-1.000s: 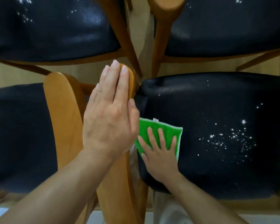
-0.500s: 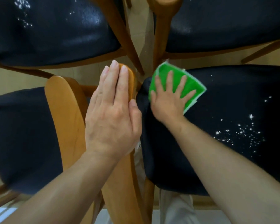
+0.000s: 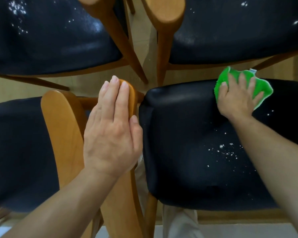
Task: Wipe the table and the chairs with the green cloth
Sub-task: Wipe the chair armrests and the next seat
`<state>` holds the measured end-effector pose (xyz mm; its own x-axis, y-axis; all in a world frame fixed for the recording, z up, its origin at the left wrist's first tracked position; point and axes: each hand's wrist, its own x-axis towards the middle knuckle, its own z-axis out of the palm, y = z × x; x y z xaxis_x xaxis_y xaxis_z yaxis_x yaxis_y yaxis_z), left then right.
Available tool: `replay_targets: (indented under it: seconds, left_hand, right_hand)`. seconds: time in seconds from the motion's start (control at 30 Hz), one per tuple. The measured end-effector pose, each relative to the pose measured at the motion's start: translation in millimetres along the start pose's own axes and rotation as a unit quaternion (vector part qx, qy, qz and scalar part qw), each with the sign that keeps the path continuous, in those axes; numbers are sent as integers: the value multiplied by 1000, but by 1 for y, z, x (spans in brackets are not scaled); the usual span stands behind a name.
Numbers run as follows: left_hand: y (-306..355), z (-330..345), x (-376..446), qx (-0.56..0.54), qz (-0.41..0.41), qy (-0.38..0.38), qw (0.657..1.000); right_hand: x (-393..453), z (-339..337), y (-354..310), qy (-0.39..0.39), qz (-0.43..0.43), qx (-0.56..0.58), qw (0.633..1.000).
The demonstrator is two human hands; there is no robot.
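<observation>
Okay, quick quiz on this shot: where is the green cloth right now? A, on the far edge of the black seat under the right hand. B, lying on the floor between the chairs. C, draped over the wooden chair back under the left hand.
A: the green cloth lies bunched at the far edge of the black seat, pressed down by the right hand.

Four chairs stand close together, two near and two behind. The right hand (image 3: 236, 98) presses the cloth (image 3: 258, 86) on the near right chair's seat (image 3: 187, 152), at its far edge. The left hand (image 3: 112, 133) lies on that chair's backrest (image 3: 129, 194), left of the seat.
</observation>
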<state>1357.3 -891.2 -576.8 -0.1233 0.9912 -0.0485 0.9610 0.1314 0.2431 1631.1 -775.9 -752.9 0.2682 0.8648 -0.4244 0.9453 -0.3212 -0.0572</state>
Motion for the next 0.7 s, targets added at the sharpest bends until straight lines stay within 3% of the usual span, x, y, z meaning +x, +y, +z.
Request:
replay_targets:
  seconds: [0.07,0.13,0.23,0.33,0.43,0.57,0.7]
  left_hand:
    - [0,-1,0,2,1,1,1000]
    - [1,-1,0,-2,1,-2,1000]
    - [0,-2,0,3,-2,-12,1000]
    - [1,0,0,12,-4,-13,1000]
    - [2,0,-1,5,-9,-13,1000]
    - [0,1,0,-2,-1,-15,1000]
    - [0,1,-2,-17,-7,-23,1000]
  right_hand:
    - [-10,6,-22,-10,33,18,999]
    - [-29,17,-52,-24,11,17,1000]
    - [-75,41,-100,-50,-103,-15,993]
    - [-142,70,-124,-71,-274,-49,958]
    - [-195,92,-100,-72,-384,-73,918]
    - [-228,105,-31,-111,-452,-104,879]
    - [-200,84,7,-94,-448,-100,883]
